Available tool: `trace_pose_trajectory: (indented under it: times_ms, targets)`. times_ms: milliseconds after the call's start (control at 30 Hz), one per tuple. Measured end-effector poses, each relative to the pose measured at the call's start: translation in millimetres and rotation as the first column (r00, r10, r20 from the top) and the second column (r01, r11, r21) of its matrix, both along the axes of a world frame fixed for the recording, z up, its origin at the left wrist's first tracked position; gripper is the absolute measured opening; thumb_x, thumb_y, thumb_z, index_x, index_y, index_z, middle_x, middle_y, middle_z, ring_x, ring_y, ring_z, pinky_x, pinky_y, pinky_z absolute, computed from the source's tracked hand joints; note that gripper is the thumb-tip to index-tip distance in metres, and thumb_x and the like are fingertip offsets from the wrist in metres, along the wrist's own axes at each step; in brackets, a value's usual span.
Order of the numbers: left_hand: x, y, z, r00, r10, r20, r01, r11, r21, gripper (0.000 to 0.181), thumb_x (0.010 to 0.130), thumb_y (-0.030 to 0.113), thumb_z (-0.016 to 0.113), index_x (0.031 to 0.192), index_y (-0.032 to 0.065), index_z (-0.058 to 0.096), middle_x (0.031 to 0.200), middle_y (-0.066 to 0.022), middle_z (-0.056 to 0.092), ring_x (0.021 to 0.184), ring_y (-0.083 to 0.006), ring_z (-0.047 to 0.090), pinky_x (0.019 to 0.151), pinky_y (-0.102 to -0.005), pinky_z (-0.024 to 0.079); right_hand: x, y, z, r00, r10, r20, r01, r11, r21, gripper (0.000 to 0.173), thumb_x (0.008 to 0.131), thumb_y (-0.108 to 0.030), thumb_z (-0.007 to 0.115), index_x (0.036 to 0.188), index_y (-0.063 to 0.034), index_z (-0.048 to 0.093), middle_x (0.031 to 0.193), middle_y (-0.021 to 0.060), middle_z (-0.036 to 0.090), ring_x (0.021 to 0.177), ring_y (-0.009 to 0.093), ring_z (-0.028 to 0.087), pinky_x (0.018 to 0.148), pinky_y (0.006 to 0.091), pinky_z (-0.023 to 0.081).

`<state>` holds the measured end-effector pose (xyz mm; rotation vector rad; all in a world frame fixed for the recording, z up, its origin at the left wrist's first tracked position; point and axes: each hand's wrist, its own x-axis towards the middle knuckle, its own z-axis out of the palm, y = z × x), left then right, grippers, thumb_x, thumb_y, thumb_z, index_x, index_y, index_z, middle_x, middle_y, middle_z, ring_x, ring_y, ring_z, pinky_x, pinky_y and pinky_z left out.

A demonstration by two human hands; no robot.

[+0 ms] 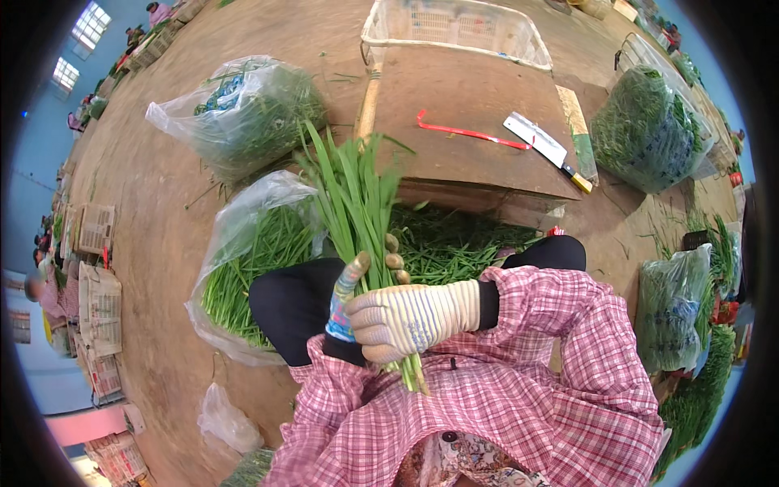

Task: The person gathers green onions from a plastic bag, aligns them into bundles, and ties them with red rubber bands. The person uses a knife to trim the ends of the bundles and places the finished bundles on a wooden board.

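A bunch of long flat green leaves, apparently garlic chives (356,201), stands nearly upright before my chest, leaf tips away from me. My left hand (345,292), in a blue patterned glove, wraps the bunch at mid-length; its thumb is on the near side and its fingertips show at the right. Lower down, my right hand (417,319), in a striped knit glove, closes around the pale stems, whose cut ends poke out below. Beyond my hands, a cleaver (538,140) and a red strip (471,133) lie on a brown board (462,85).
A clear bag of greens (255,274) sits by my left knee, another (261,115) farther off. Loose leaves (456,249) cover the ground under the board. A white plastic crate (456,24) stands beyond it. More bagged greens (651,128) are at right. People (52,289) sit along the left wall.
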<state>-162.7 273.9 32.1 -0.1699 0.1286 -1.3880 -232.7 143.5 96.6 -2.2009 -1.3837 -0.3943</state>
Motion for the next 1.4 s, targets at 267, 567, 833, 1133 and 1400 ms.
trace_pose_trajectory:
  times_ms: [267,567,833,1133,1400]
  targets:
    - [86.2,-40.9,67.3,0.197,0.102,0.975,-0.703,0.708,0.069,0.054,0.079,0.017,0.078,0.124,0.0006,0.053,0.109,-0.0111,0.067,0.089,-0.0224,0.068,0.077,-0.0343,0.059,2.7,-81.1,79.0,0.628,-0.073,-0.775,0.684,0.526,0.505,0.064,0.071,-0.031,0.081,0.122,-0.0025,0.056,0.117,0.0143,0.063,0.115,0.033,0.059,0.099,0.0446,0.046]
    - [126.0,-149.1,74.7,-0.206,0.146,0.968,-0.644,0.724,-0.247,0.066,0.071,0.005,0.084,0.127,0.0005,0.049,0.116,-0.0121,0.064,0.101,-0.0217,0.065,0.089,-0.0351,0.055,100.0,-130.3,83.6,0.538,-0.293,-0.79,0.825,0.376,0.422,0.055,0.076,-0.019,0.082,0.123,-0.004,0.058,0.107,0.0047,0.067,0.096,0.012,0.062,0.079,0.0285,0.054]
    - [171.3,-198.8,-3.8,-0.02,0.049,0.999,-0.596,0.802,-0.051,0.068,0.075,0.017,0.083,0.129,0.0018,0.044,0.122,-0.0109,0.061,0.109,-0.022,0.061,0.095,-0.0337,0.049,134.1,-166.1,3.2,0.574,-0.238,-0.783,0.807,0.324,0.493,0.046,0.075,-0.016,0.084,0.117,-0.0074,0.065,0.107,0.0002,0.069,0.097,0.013,0.061,0.088,0.0304,0.051]
    - [208.1,-156.9,29.6,-0.179,-0.045,0.983,-0.905,0.398,-0.147,0.032,0.079,0.008,0.077,0.108,0.0008,0.063,0.109,-0.0073,0.068,0.084,-0.0178,0.066,0.084,-0.0315,0.052,99.2,-180.5,4.8,0.567,-0.578,-0.587,0.818,0.315,0.481,0.054,0.085,-0.037,0.071,0.126,-0.0037,0.058,0.119,0.0219,0.064,0.107,0.029,0.064,0.091,0.0378,0.05]
    - [175.9,-94.2,40.3,0.281,0.196,0.939,-0.934,0.283,0.22,0.03,0.083,0.013,0.068,0.108,-0.0024,0.063,0.106,-0.0108,0.066,0.092,-0.0225,0.065,0.085,-0.036,0.055,47.4,-129.2,-82.2,0.117,-0.797,-0.592,0.975,0.205,-0.083,0.03,0.083,-0.028,0.07,0.102,-0.0054,0.068,0.092,0.0184,0.071,0.089,0.038,0.068,0.081,0.0425,0.054]
